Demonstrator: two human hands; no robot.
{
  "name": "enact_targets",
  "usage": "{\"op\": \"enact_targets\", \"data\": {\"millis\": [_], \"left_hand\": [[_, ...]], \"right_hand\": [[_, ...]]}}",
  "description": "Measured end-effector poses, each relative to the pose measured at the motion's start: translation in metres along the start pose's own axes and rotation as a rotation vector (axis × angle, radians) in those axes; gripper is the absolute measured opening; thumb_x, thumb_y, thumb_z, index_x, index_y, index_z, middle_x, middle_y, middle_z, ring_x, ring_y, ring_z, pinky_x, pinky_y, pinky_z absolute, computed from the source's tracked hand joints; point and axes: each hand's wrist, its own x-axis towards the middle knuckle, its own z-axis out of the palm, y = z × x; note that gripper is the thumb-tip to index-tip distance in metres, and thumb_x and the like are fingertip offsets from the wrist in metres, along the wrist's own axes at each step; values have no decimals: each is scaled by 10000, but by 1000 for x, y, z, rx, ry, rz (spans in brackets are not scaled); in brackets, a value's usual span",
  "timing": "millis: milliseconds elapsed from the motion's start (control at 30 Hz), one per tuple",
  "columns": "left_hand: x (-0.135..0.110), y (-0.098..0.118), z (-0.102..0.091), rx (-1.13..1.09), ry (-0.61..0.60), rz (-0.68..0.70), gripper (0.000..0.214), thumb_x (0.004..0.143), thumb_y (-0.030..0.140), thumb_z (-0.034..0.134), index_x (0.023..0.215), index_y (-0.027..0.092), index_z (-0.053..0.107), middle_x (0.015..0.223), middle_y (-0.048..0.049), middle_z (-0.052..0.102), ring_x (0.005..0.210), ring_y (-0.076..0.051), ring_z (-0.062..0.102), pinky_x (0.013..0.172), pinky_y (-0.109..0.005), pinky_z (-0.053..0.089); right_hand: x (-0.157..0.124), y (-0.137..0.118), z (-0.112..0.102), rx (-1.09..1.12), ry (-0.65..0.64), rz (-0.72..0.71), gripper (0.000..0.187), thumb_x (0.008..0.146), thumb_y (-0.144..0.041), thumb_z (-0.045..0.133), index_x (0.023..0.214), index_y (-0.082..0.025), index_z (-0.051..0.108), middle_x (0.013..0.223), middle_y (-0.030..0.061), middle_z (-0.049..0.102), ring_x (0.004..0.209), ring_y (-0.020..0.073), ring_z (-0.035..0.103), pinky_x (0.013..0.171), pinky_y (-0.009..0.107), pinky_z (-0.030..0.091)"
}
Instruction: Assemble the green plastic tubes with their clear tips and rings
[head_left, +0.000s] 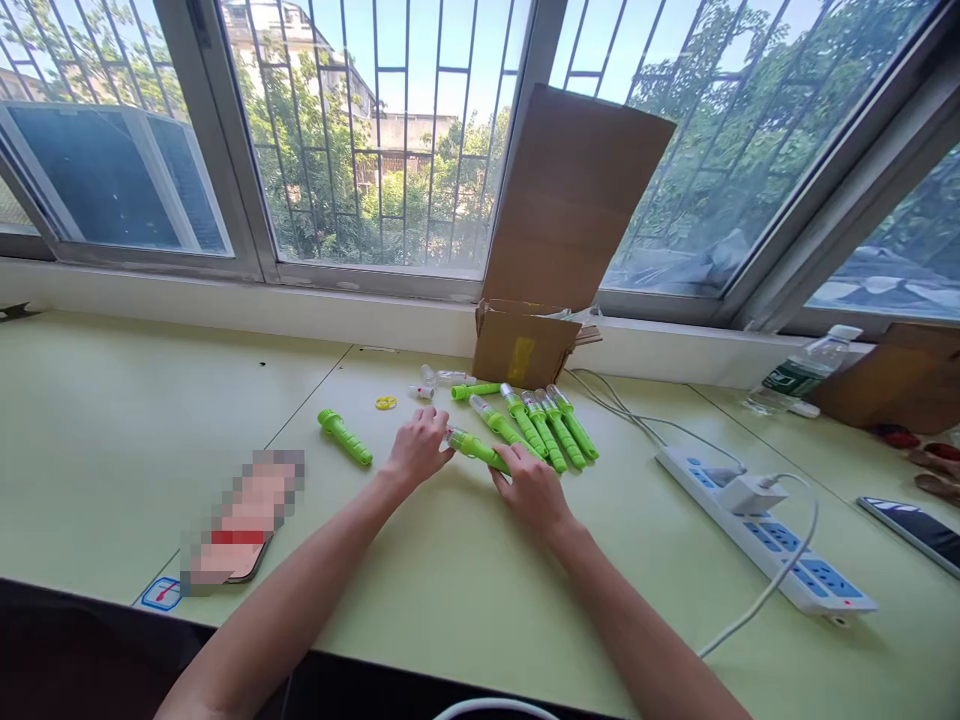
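Note:
Between my two hands lies a green ribbed plastic stick with a clear tip (pixel 476 446), held low over the table. My right hand (pixel 534 492) is closed on its green lower end. My left hand (pixel 418 448) is closed at the clear end, its fingertips partly hidden. Just beyond, several similar green sticks with clear caps (pixel 555 428) lie side by side. A green stick body without a clear cap (pixel 345 437) rests left of my left hand. Another green body (pixel 476 391) lies behind, near clear plastic caps (pixel 450 377), a small white piece (pixel 422 392) and yellow rings (pixel 385 403).
An open cardboard box (pixel 525 345) stands at the back against the window ledge. To the right are a white power strip (pixel 765 530) with a plugged-in charger and cables, a water bottle (pixel 802 370) and a phone (pixel 911 535). Another phone, blurred out (pixel 247 520), lies at left.

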Motion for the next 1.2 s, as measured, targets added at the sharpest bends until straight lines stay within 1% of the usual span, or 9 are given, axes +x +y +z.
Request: {"op": "enact_targets", "data": {"millis": [100,200,367,500,667,800,900,1033,1200], "left_hand": [[1,-3,3,19,33,-5,425,818,347,544,1197,197,423,1156,-102,490,1048,-233,493,805,-320,451],[0,-2,5,28,19,1,371,848,319,501,1193,203,431,1161,-99,496,1053,-221,493,809,-312,448],[-1,1,5,25,-66,24,241,882,321,424,1034,172,536,1037,-102,577,989,-227,550,745,-312,459],[-2,3,3,46,-169,-13,297,904,348,362,942,155,584,896,-106,639,829,-230,622,697,-332,461],[-2,3,4,63,-198,-9,327,900,359,360,916,151,611,852,-120,661,813,-249,642,678,-338,462],[-2,2,7,75,-189,12,320,893,353,365,894,152,614,834,-119,667,780,-253,649,644,-336,463],[-2,2,9,81,-195,32,322,890,352,362,882,153,615,839,-120,670,776,-255,650,636,-337,466],[-3,3,11,84,-216,46,328,889,353,358,885,155,619,858,-122,673,794,-252,650,650,-338,473],[-3,5,12,87,-233,45,321,885,354,372,888,155,625,863,-121,674,801,-249,651,659,-335,475]], "right_hand": [[0,1,4,74,3,11,304,893,-278,452,1182,-208,517,1016,59,614,825,167,595,665,243,405],[0,5,7,119,4,20,329,892,-260,446,1212,-198,492,1053,75,598,879,180,593,709,254,427],[1,9,10,158,32,42,361,879,-214,428,1236,-178,469,1081,95,574,912,194,588,741,273,446],[1,10,11,156,46,64,364,869,-179,433,1230,-173,478,1061,99,557,866,187,587,731,270,450],[1,12,13,145,50,92,362,852,-152,440,1208,-165,500,1053,104,540,820,173,574,743,272,452],[1,12,12,98,47,57,378,833,-118,432,1198,-151,526,1046,112,545,944,200,542,814,280,433],[1,9,8,20,32,44,344,835,-134,433,1146,-164,578,1050,118,559,1016,229,508,836,297,416],[1,5,2,-58,-2,58,310,863,-206,439,1121,-197,611,1035,113,582,1029,240,499,817,303,407],[1,7,3,-130,-68,98,387,878,-242,438,1247,-203,544,1020,111,595,980,233,530,745,293,403]]}}
